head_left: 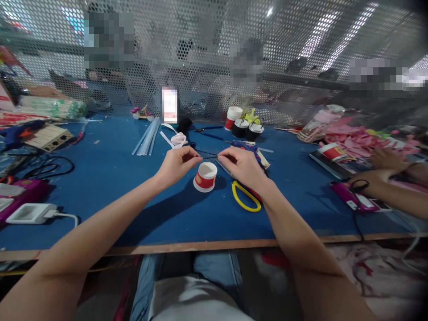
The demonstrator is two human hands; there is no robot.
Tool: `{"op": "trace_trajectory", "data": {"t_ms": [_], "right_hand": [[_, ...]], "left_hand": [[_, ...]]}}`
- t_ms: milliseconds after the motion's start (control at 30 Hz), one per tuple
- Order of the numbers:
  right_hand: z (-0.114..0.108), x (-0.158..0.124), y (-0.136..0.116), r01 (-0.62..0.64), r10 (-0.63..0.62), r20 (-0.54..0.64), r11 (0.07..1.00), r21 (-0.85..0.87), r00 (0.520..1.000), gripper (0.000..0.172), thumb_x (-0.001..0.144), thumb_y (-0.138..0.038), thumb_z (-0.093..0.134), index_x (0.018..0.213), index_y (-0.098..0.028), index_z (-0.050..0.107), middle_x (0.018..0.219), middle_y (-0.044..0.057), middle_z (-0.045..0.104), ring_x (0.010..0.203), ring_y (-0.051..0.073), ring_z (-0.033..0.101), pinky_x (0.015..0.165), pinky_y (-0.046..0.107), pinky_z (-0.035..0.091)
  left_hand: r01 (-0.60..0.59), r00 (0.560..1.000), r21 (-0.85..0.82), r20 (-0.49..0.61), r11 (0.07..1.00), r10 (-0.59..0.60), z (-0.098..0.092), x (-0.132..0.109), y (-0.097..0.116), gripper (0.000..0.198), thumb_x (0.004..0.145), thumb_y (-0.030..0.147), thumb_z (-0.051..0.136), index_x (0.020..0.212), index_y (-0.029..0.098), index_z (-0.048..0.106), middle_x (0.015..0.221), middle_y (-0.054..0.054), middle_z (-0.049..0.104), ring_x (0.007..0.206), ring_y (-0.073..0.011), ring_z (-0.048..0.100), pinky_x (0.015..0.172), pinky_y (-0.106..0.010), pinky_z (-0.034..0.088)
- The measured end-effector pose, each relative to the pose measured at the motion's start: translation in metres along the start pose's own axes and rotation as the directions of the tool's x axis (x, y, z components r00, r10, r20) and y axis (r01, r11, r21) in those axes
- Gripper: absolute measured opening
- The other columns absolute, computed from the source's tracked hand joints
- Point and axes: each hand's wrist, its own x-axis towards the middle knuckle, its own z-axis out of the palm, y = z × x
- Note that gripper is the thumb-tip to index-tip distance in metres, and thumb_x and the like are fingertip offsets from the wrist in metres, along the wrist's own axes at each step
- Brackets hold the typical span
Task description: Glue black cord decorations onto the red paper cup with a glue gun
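Note:
A thin black cord (210,157) is stretched between my two hands over the middle of the table. My left hand (180,164) pinches one end, and the fingertips of my right hand (239,162) are closed on the other. Just below the cord stands a small red and white paper cup (205,177), its wider rim down on the table. Scissors with a yellow handle (246,198) lie under and beside my right wrist, partly covered by it. Behind my right hand, a blue glue gun (245,145) is partly hidden.
The blue table (113,178) backs onto a perforated metal screen (207,58). Clear glue sticks (147,138), a lit phone (170,104), pliers (209,133) and several cups (240,127) stand or lie behind. Left is a purple power strip (28,194); at right, another person's arm (391,187).

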Motion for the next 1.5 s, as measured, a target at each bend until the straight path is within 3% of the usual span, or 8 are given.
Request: {"op": "trace_trajectory", "data": {"t_ms": [267,400,633,800,967,1200,1500], "right_hand": [[-0.003,-0.014,-0.01,0.008,-0.008,0.064,1.0,0.011,0.998,0.012,0.082,-0.021,0.05,0.076,-0.018,0.06,0.072,0.003,0.06,0.064,0.014,0.052,0.06,0.027,0.041],[-0.003,-0.021,-0.01,-0.027,0.023,0.099,0.999,0.034,0.995,0.011,0.081,-0.022,0.052,0.074,-0.017,0.059,0.065,0.001,0.056,0.058,0.012,0.048,0.055,0.025,0.037],[0.009,-0.037,0.003,-0.129,0.104,0.149,0.977,0.168,0.983,0.013,0.08,-0.028,0.054,0.076,-0.018,0.06,0.057,-0.003,0.05,0.049,0.009,0.039,0.047,0.023,0.031],[0.011,-0.039,0.006,-0.143,0.108,0.193,0.974,0.175,0.975,0.014,0.08,-0.029,0.054,0.075,-0.018,0.06,0.055,-0.004,0.046,0.049,0.008,0.037,0.048,0.023,0.03],[0.009,-0.038,0.007,-0.128,0.09,0.204,0.976,0.179,0.975,0.011,0.079,-0.025,0.054,0.072,-0.018,0.058,0.06,-0.003,0.048,0.053,0.009,0.04,0.051,0.024,0.033],[0.008,-0.036,0.009,-0.039,-0.001,0.157,0.966,0.254,0.988,0.01,0.076,-0.017,0.054,0.067,-0.019,0.052,0.082,0.003,0.056,0.07,0.013,0.052,0.064,0.028,0.042],[0.012,-0.036,0.017,-0.212,0.151,0.176,0.886,0.412,0.973,0.011,0.073,-0.018,0.058,0.066,-0.019,0.05,0.081,0.003,0.059,0.068,0.012,0.054,0.063,0.028,0.045]], "left_hand": [[0.047,0.998,-0.05,0.054,0.998,-0.045,0.0,-0.029,0.0,0.023,0.076,0.036,0.059,0.078,0.014,0.064,0.07,-0.003,0.065,0.061,-0.0118,0.056,0.057,-0.023,0.044],[0.052,0.993,-0.047,0.107,0.998,-0.047,-0.002,-0.032,0.003,0.023,0.079,0.036,0.056,0.081,0.014,0.065,0.075,-0.004,0.068,0.065,-0.0128,0.057,0.059,-0.023,0.044],[0.024,0.989,0.047,0.145,0.999,-0.03,0.001,-0.034,-0.001,0.022,0.076,0.036,0.059,0.07,0.014,0.062,0.063,0.0,0.062,0.053,-0.0085,0.045,0.051,-0.022,0.036],[-0.033,0.984,0.059,0.179,0.998,0.022,0.0,-0.032,-0.008,0.018,0.077,0.032,0.059,0.071,0.015,0.059,0.069,-0.001,0.059,0.062,-0.0105,0.05,0.059,-0.024,0.04],[-0.149,0.976,0.064,0.173,0.987,0.136,0.0,-0.03,-0.015,0.015,0.076,0.03,0.062,0.07,0.016,0.06,0.086,-0.004,0.055,0.083,-0.0151,0.055,0.074,-0.028,0.044],[-0.206,0.971,0.07,0.139,0.976,0.195,0.007,-0.034,-0.014,0.012,0.075,0.028,0.064,0.07,0.017,0.06,0.091,-0.004,0.052,0.09,-0.0161,0.053,0.083,-0.032,0.043],[-0.225,0.97,0.096,0.113,0.97,0.214,0.013,-0.039,-0.011,0.011,0.08,0.027,0.059,0.077,0.017,0.062,0.084,-0.003,0.05,0.082,-0.0147,0.051,0.077,-0.03,0.043]]}}
